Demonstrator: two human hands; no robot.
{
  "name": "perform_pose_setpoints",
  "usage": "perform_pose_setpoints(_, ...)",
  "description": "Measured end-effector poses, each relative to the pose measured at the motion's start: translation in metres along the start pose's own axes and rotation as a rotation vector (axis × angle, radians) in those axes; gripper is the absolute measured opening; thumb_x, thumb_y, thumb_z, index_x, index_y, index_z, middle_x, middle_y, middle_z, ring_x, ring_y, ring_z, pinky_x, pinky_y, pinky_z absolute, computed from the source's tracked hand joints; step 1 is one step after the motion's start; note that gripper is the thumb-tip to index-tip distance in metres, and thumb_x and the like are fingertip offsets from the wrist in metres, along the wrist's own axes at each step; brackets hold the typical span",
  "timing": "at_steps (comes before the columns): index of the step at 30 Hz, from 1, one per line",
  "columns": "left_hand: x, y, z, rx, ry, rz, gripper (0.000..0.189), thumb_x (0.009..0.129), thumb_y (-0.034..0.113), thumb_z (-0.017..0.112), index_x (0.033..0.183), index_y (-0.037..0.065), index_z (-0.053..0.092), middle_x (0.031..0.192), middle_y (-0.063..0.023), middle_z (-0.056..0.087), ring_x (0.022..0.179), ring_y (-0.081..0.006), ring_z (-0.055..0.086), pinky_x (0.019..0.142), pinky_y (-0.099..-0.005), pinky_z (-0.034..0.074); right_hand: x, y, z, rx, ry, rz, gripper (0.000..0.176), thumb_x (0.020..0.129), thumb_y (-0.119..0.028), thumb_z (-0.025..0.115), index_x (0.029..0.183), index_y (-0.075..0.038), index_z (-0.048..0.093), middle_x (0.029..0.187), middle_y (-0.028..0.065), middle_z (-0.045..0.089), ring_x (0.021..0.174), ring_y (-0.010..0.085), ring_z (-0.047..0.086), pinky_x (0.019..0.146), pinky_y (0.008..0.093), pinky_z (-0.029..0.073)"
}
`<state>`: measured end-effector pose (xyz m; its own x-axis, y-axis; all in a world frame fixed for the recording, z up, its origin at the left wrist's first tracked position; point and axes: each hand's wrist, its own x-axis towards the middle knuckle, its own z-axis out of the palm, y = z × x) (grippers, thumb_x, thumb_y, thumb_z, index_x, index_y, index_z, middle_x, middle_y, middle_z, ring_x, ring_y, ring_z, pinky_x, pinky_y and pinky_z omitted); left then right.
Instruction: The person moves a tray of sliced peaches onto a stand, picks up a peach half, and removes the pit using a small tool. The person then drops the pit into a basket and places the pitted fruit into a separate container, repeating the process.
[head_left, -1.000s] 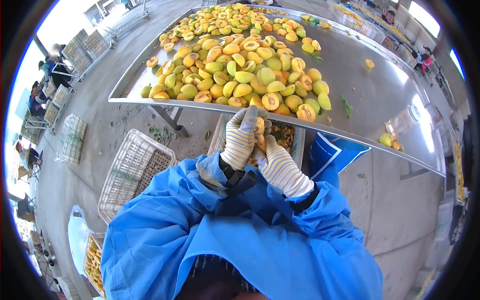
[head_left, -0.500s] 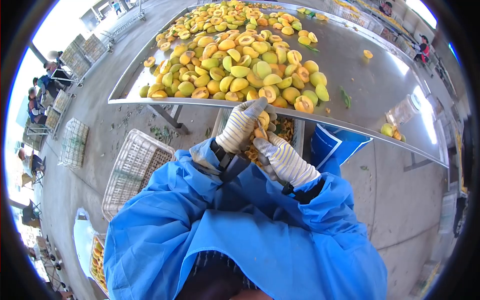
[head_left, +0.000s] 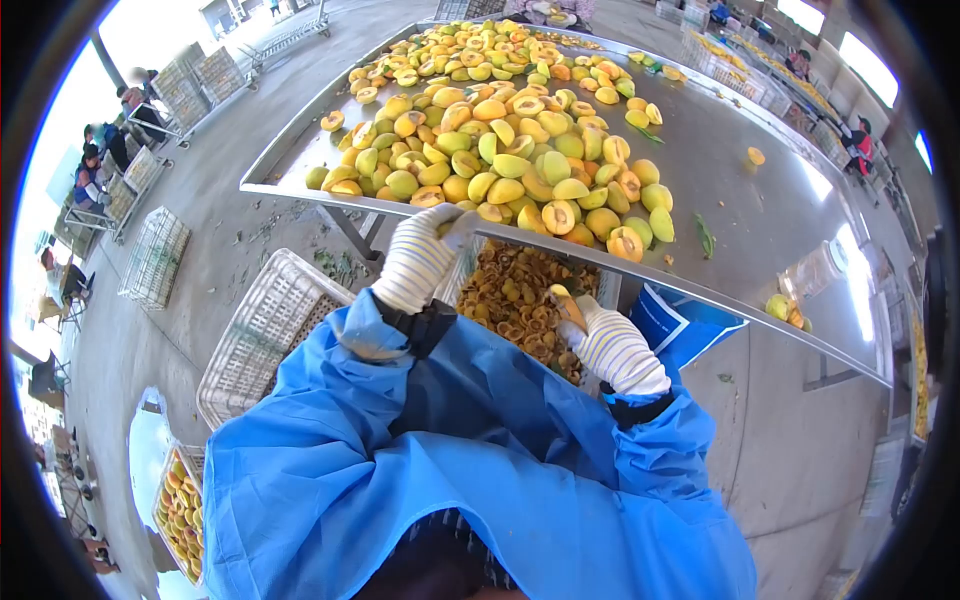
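My left hand [head_left: 425, 255], in a striped knit glove with grey fingertips, is closed at the table's near edge. A bit of yellow apricot [head_left: 445, 228] shows between its fingers, mostly hidden. Lower and to the right, my gloved right hand [head_left: 612, 345] grips an orange-brown apricot piece [head_left: 570, 308] above a crate of brownish fruit scraps [head_left: 510, 295]. Beyond both hands, a heap of halved yellow-green apricots [head_left: 480, 150] covers the left part of the metal table [head_left: 745, 205]; some cut faces show pit hollows.
A white plastic crate [head_left: 265, 335] stands on the floor at left, and a blue bag [head_left: 680, 325] hangs under the table at right. A clear jar [head_left: 812, 270] lies near the right edge. Fruit fills another crate [head_left: 180, 510] at lower left. Other people sit at far left.
My hands, together around an apricot before, are now apart. The left has moved left to the table edge; the right has moved right and down, over the scraps. The view has shifted slightly.
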<state>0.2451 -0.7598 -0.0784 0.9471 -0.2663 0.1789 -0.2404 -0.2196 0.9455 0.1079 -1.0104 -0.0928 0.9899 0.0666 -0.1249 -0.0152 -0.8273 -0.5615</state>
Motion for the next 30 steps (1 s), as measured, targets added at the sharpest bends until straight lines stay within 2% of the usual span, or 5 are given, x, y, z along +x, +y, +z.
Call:
perform_pose_setpoints(5, -0.019, -0.01, -0.118, 1.174, 0.204, -0.316, 0.044, 0.082, 0.043, 0.069, 0.115, 0.013, 0.068, 0.111, -0.0149, 0.068, 0.101, -0.033, 0.064, 0.088, -0.041, 0.05, -0.012, -0.004, -0.001, -0.166, 0.011, -0.018, 0.052, 0.091, -0.034, 0.058, 0.133, -0.007, 0.049, 0.084, 0.0254, 0.066, 0.082, 0.0415, 0.064, 0.073, 0.0493, 0.05)
perform_pose_setpoints(7, -0.023, -0.032, -0.124, 1.604, 0.486, 0.058, 0.049, 0.079, 0.043, 0.071, 0.119, 0.015, 0.066, 0.117, -0.0137, 0.065, 0.112, -0.0352, 0.059, 0.095, -0.0425, 0.047, -0.009, -0.006, 0.0, -0.227, -0.006, -0.026, 0.058, 0.089, -0.032, 0.058, 0.14, -0.007, 0.046, 0.084, 0.0226, 0.068, 0.081, 0.0379, 0.066, 0.075, 0.0475, 0.052)
perform_pose_setpoints(17, 0.141, -0.012, -0.013, 1.073, -0.043, -0.231, 0.048, 0.092, 0.052, 0.054, 0.102, 0.008, 0.071, 0.102, -0.019, 0.069, 0.093, -0.0347, 0.066, 0.079, -0.0437, 0.052, 0.016, -0.006, 0.026, -0.259, -0.039, 0.009, 0.08, 0.088, -0.027, 0.06, 0.153, -0.006, 0.018, 0.084, 0.024, 0.067, 0.078, 0.0389, 0.066, 0.07, 0.0481, 0.051)
perform_pose_setpoints(23, 0.169, -0.052, 0.01, 0.78, 0.178, -0.074, 0.042, 0.077, 0.032, 0.076, 0.105, 0.004, 0.061, 0.096, -0.0196, 0.069, 0.091, -0.037, 0.066, 0.081, -0.0423, 0.052, 0.012, -0.009, 0.017, -0.235, -0.056, -0.032, 0.071, 0.09, -0.031, 0.058, 0.148, -0.003, 0.028, 0.086, 0.0268, 0.066, 0.081, 0.0408, 0.066, 0.072, 0.0483, 0.051)
perform_pose_setpoints(30, 0.082, -0.007, 0.025, -0.743, 0.099, -0.159, 0.042, 0.079, 0.008, 0.072, 0.115, 0.01, 0.052, 0.097, -0.0029, 0.062, 0.08, -0.0153, 0.062, 0.065, -0.0284, 0.055, 0.015, -0.013, 0.014, -0.166, 0.196, -0.021, 0.046, 0.094, -0.029, 0.054, 0.135, -0.012, 0.043, 0.093, 0.0187, 0.069, 0.082, 0.0392, 0.066, 0.071, 0.0492, 0.051)
